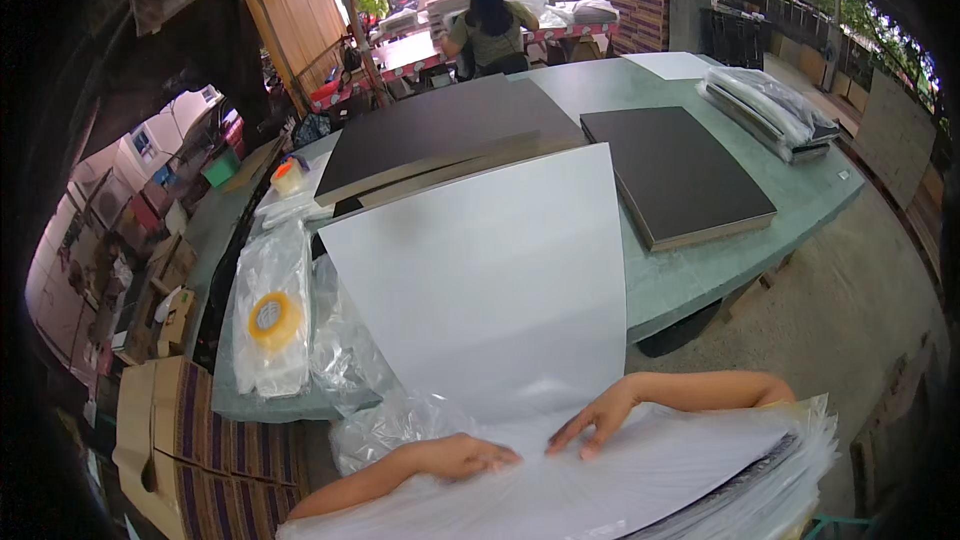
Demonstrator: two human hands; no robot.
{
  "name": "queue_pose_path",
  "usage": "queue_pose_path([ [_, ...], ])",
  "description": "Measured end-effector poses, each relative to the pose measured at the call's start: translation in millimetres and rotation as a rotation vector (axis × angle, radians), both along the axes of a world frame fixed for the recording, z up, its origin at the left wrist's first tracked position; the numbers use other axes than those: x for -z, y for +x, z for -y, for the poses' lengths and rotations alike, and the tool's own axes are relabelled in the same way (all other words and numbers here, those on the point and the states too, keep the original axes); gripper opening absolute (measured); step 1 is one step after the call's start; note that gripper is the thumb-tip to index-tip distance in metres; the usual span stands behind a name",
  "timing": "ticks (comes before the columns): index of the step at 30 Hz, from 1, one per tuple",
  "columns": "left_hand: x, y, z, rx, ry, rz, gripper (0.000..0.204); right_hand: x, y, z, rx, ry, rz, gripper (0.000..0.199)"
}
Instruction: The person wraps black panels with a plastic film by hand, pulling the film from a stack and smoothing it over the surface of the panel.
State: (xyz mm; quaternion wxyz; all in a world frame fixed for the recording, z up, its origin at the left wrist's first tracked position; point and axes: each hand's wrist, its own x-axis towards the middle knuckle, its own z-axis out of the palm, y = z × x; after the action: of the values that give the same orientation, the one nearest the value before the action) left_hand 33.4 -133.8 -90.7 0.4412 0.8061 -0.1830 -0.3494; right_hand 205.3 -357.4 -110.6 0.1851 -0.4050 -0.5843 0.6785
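Observation:
A stack of white sheets in a clear plastic bag (pixel 640 470) lies close to me, with creases fanning out from between my hands. My left hand (pixel 460 455) is low at the centre, its slightly blurred fingers closed together on the plastic. Just right of it, my right hand (pixel 600 420) touches the same plastic with fingers apart. Beyond both hands a large white sheet (pixel 490 270) leans up against a dark-topped stack of boards (pixel 450 130) on the table. Crumpled clear plastic (pixel 400 425) lies beside my left hand.
The green table (pixel 690 285) carries another dark board stack (pixel 680 170) and plastic-wrapped boards (pixel 765 105). Yellow tape (pixel 272 318) sits on folded plastic bags (pixel 275 370); another tape roll (pixel 288 176) is farther back. Cardboard (pixel 165 440) stands at lower left. A person (pixel 488 25) works behind.

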Motion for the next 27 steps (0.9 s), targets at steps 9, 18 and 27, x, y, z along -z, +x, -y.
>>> queue_pose_path([
  [9,17.7,71.7,-4.5,-0.816,-0.063,0.693,0.025,24.9,16.7,-64.1,0.07,-0.098,0.3,0.077],
  [18,-62.7,52.3,-7.6,-0.964,-0.282,0.922,0.066,-59.4,-20.5,-72.6,1.165,0.282,-0.388,0.051],
  [27,-54.5,43.7,-29.9,-1.507,-0.436,0.791,0.012,-78.0,2.7,-43.2,0.724,0.288,0.241,0.052],
])
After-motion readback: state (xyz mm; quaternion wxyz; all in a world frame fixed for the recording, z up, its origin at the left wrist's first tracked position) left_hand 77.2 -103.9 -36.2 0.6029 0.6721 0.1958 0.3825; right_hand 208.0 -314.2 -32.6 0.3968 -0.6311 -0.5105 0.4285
